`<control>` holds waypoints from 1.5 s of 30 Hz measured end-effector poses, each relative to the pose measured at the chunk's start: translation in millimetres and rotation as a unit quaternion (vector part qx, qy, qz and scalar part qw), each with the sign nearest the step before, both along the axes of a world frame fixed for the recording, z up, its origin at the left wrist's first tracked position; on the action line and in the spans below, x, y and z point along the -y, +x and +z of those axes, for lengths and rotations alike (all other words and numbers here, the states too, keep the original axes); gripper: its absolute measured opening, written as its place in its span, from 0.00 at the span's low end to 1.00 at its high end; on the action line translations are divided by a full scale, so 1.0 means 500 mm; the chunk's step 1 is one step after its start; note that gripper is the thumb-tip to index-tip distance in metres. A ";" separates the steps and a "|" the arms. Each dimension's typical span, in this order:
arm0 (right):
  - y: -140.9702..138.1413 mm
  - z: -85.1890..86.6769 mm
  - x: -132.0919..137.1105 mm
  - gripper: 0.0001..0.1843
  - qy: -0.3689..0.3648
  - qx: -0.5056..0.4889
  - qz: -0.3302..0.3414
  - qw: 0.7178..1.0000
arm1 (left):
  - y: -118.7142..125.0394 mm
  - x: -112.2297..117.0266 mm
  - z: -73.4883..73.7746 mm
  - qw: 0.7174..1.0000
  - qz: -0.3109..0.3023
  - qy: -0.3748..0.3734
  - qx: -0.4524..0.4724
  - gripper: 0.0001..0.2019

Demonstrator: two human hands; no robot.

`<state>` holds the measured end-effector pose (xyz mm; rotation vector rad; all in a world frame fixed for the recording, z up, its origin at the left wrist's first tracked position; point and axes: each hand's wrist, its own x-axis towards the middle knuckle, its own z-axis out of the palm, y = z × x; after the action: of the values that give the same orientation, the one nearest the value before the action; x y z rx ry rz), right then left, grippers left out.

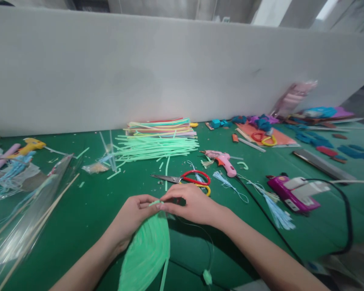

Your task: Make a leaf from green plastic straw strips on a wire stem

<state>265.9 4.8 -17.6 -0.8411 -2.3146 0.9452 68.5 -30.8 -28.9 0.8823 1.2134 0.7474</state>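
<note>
A green leaf-shaped piece [148,250], built up of curved fuzzy strips like pipe cleaners, hangs at the lower middle. My left hand [139,210] is closed on its upper tip, thumb and fingers pinching. Fingertips of my right hand [188,202] press together at the same tip, touching the left fingers; whatever lies between them is too small to make out. A thin thread runs down from near my right hand to a small green tuft [207,277]. Scissors with red and yellow handles [197,178] lie just beyond my right hand.
Behind the scissors lies a pile of green pipe cleaners [154,147]. A pink glue gun [223,160] rests to the right, its cord crossing the table near a purple power strip [291,194]. Blue tassels [277,210] lie nearby. Plastic-wrapped sticks [45,214] and a yellow glue gun [30,147] occupy the left.
</note>
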 end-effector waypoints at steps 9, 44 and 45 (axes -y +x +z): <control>-0.034 0.006 -0.020 0.16 -0.022 0.003 -0.069 0.997 | 0.002 0.000 -0.009 1.000 0.005 -0.012 0.019 0.15; -0.006 0.035 -0.066 0.14 -0.057 0.029 0.053 0.997 | 0.021 0.006 0.005 1.000 -0.012 0.010 -0.023 0.13; -0.009 0.043 -0.070 0.12 -0.035 0.053 0.073 0.995 | 0.021 0.006 0.005 1.000 -0.010 0.011 -0.025 0.13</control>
<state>261.3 40.0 3.6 -0.7743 -2.4745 1.0725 79.1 -33.7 -26.6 0.9337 1.2410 0.7275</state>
